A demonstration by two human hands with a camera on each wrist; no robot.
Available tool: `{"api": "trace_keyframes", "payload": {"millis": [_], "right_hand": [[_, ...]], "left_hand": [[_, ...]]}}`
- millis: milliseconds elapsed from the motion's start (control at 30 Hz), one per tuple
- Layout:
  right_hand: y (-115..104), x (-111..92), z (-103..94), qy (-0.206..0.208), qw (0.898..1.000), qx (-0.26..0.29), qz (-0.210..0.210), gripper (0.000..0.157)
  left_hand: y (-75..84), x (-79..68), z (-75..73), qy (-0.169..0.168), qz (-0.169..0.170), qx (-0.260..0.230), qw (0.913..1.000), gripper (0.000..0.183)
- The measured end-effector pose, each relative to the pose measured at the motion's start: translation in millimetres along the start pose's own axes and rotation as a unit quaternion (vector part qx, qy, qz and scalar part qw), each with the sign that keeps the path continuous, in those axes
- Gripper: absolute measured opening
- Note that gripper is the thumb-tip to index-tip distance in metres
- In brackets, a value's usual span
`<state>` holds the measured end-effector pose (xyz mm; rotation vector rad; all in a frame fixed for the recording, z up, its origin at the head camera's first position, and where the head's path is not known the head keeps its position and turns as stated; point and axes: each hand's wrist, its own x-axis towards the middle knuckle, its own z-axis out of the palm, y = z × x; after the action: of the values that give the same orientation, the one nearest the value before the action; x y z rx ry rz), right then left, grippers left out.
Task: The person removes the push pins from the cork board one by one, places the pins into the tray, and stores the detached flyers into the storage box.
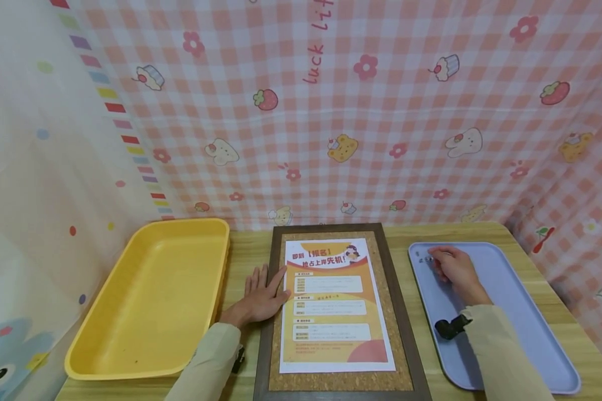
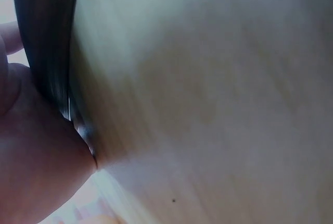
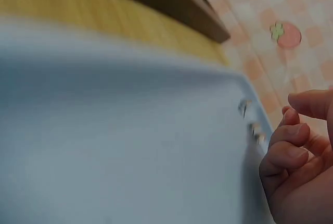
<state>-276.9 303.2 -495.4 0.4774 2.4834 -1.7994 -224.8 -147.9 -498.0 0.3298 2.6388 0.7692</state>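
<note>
A printed orange-and-white sheet lies on a cork board with a dark frame. My left hand rests on the board's left edge, fingers spread, with the thumb and index finger touching the sheet. The left wrist view shows part of that hand against the dark frame. Over the far left corner of the blue tray is my right hand, fingers bent, thumb close to the index fingertip. Small shiny pin-like pieces lie beside it; whether it pinches one is unclear.
A yellow tray stands left of the board on the wood-grain table. A pink checked cloth hangs behind, and a pale patterned cloth hangs on the left.
</note>
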Motion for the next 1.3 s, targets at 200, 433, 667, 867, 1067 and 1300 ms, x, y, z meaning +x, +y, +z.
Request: {"api": "trace_keyframes", "payload": {"millis": [200, 433, 667, 867, 1067, 1300], "right_hand": [[-25, -8, 19.1, -0.061, 0.996, 0.023, -0.052, 0.033], [-37, -5, 53.9, -0.147, 0.987, 0.002, -0.067, 0.039], [-44, -2, 88.5, -0.173, 0.982, -0.037, -0.061, 0.035], [-48, 9, 104.6, -0.158, 0.985, -0.049, -0.04, 0.035], [-54, 22, 112.7, -0.159, 0.985, -0.072, -0.007, 0.037], [-60, 31, 117.5, -0.192, 0.978, -0.08, 0.001, 0.045]], "left_hand": [[-0.9, 1.1, 0.3, -0.002, -0.005, -0.004, 1.0, 0.066], [-5.4, 3.1, 2.4, 0.0, -0.006, -0.008, 0.9999, 0.067], [-16.4, 10.3, 9.5, 0.012, -0.004, -0.004, 0.9999, 0.066], [-19.5, 13.4, 12.4, 0.016, -0.001, -0.004, 0.9999, 0.066], [-17.5, 11.7, 10.3, 0.014, -0.002, -0.012, 0.9998, 0.066], [-17.5, 11.0, 8.9, 0.009, -0.005, -0.008, 0.9999, 0.066]]}}
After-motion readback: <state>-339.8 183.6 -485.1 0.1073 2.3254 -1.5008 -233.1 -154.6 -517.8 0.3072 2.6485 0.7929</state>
